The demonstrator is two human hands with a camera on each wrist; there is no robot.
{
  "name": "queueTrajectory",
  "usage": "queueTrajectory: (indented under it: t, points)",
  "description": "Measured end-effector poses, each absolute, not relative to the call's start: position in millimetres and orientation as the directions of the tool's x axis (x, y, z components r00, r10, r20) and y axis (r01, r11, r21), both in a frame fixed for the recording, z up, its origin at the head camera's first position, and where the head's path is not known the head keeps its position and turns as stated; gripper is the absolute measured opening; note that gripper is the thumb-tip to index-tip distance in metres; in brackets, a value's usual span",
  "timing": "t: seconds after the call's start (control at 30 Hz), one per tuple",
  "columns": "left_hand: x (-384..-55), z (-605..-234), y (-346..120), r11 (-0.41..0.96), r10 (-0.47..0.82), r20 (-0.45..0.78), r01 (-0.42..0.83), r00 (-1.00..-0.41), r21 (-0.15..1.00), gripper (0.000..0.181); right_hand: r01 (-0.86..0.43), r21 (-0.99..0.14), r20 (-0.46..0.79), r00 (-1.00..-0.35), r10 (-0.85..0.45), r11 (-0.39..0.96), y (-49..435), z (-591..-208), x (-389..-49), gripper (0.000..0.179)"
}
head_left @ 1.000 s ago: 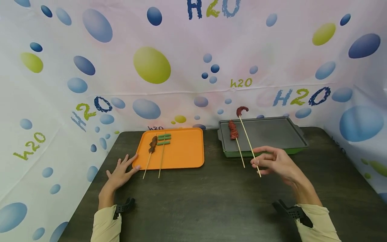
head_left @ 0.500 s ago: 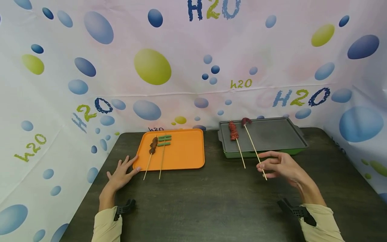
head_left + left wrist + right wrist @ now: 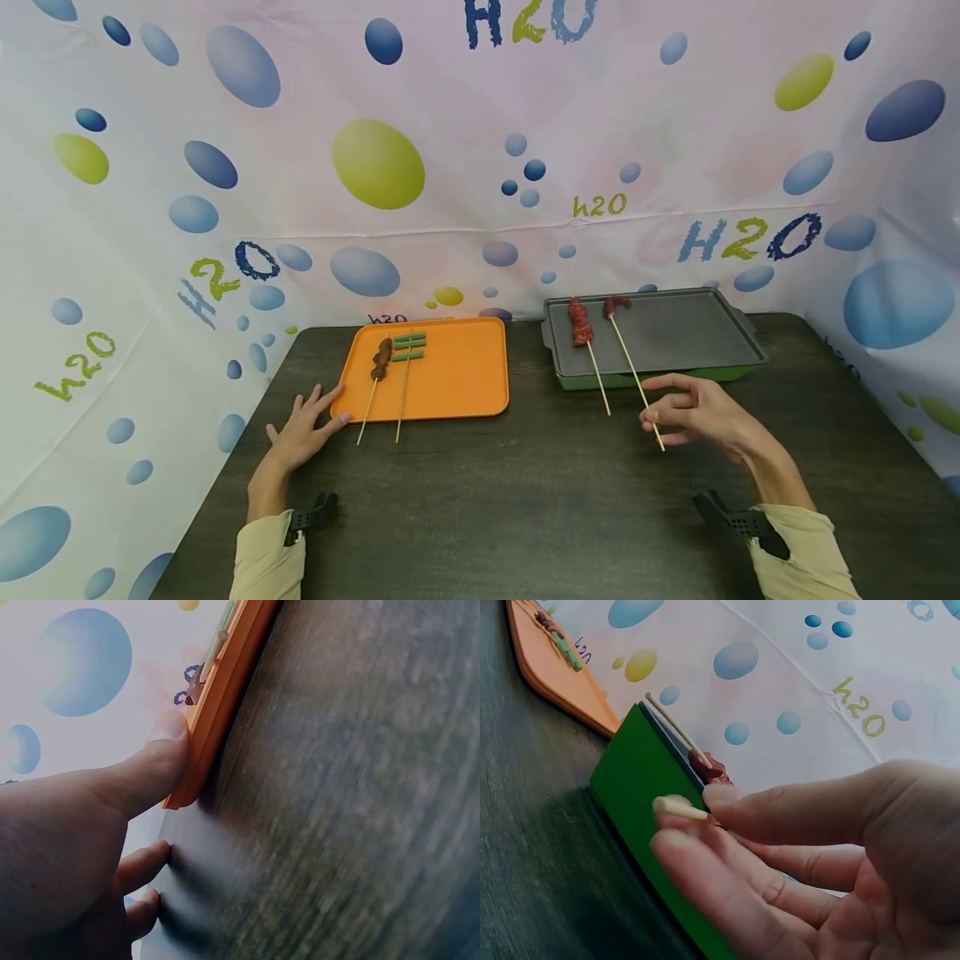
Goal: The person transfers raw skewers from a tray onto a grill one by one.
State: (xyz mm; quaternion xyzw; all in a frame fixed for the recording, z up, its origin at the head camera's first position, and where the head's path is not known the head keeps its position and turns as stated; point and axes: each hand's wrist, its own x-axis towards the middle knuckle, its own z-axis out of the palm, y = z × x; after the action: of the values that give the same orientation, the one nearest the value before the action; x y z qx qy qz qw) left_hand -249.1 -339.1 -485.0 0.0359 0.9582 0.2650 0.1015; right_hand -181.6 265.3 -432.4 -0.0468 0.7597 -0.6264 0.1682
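Note:
My right hand pinches the stick of a skewer near its lower end. At the skewer's tip a curled, dark red piece lies at the back of the grey grill pan. Left of it on the pan is a skewer of red meat chunks, its stick overhanging the front rim. In the right wrist view, the pinched stick's blunt end shows between thumb and fingers. My left hand rests with spread fingers at the orange tray's left front corner, the thumb touching its edge.
On the tray lie a brown meat skewer and a skewer of green pieces, both sticks overhanging the front. The pan's green side stands up from the dark table. A patterned cloth hangs behind.
My right hand has lowered the skewer and shifted slightly right and towards me. The curled piece has come down from above the pan onto it. My left hand stays put.

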Motion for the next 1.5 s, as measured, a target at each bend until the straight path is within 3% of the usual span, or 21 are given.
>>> queueTrajectory:
  t: [0.13,0.3,0.53,0.67,0.83,1.07,1.2,1.5]
  points:
    - [-248.4,-484.4,-342.3,0.861,0.122,-0.173,0.018,-0.977,0.509,0.078,0.072,-0.959,-0.133,-0.968,-0.212,0.273,259.9,-425.6,-178.0,0.057]
    - [-248.8,-482.8,-342.3,0.866,0.121,-0.177,0.017,-0.977,0.5,0.077,-0.091,-0.931,0.032,-0.985,-0.17,0.354,246.7,-405.4,-167.6,0.051]
    - [-248.2,-484.8,-336.7,0.868,0.114,-0.178,0.011,-0.977,0.497,0.075,-0.24,-0.937,0.159,-0.939,-0.304,0.253,200.8,-389.9,-157.6,0.052]
    - [-248.9,-487.2,-335.2,0.863,0.119,-0.178,0.013,-0.977,0.504,0.076,-0.242,-0.954,0.153,-0.9,-0.409,0.177,166.7,-397.2,-158.3,0.057]
    - [-250.0,-485.5,-337.6,0.863,0.114,-0.162,0.017,-0.98,0.506,0.076,-0.154,-0.983,0.08,-0.856,-0.51,0.103,116.7,-420.1,-171.4,0.055]
    - [-248.5,-483.5,-338.1,0.863,0.117,-0.156,0.023,-0.981,0.504,0.076,0.192,-0.98,-0.115,-0.77,-0.627,-0.057,55.6,-449.8,-184.2,0.059]
    - [-248.4,-482.3,-337.5,0.863,0.114,-0.15,0.023,-0.982,0.505,0.074,0.29,-0.948,-0.156,-0.783,-0.603,-0.132,31.1,-457.8,-189.6,0.064]
    - [-248.8,-484.7,-337.6,0.863,0.112,-0.178,0.007,-0.978,0.505,0.075,0.371,-0.897,-0.204,-0.831,-0.518,-0.242,-11.7,-473.9,-204.9,0.063]
